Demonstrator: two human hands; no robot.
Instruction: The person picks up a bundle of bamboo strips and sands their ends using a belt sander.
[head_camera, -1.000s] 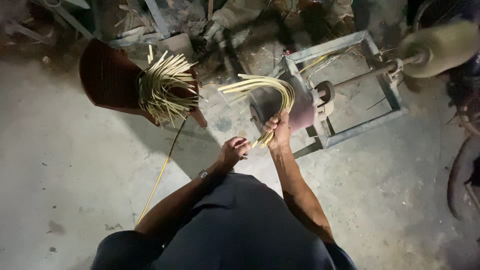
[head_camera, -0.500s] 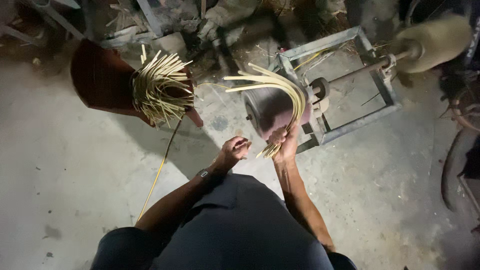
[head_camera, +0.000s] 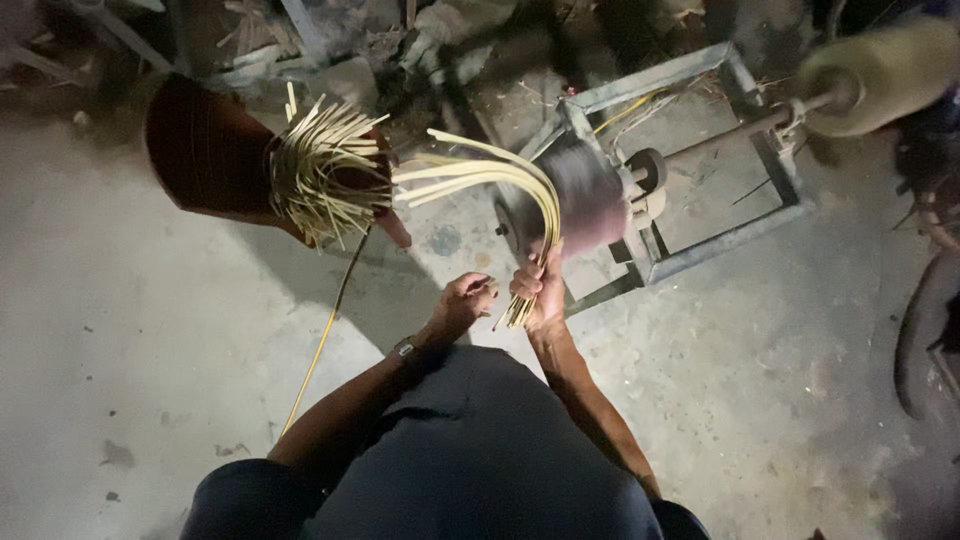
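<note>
From above, the right hand (head_camera: 540, 290) has its grip pinched round a bundle of pale cane strips (head_camera: 500, 180), which arch up and leftward beside the blurred spinning wheel (head_camera: 585, 205). The left hand (head_camera: 468, 300) is curled shut just beside it (holding what, I cannot tell). More strips (head_camera: 325, 175) lie heaped on a dark basket (head_camera: 205, 150) on the concrete floor (head_camera: 120, 340).

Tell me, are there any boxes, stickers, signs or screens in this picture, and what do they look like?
None: no package, label, sign or screen shows here.
Only the right hand gripping a bundle of pale yellow strips, beside the closed left hand, in front of a grey metal frame holding a blurred wheel.
</note>
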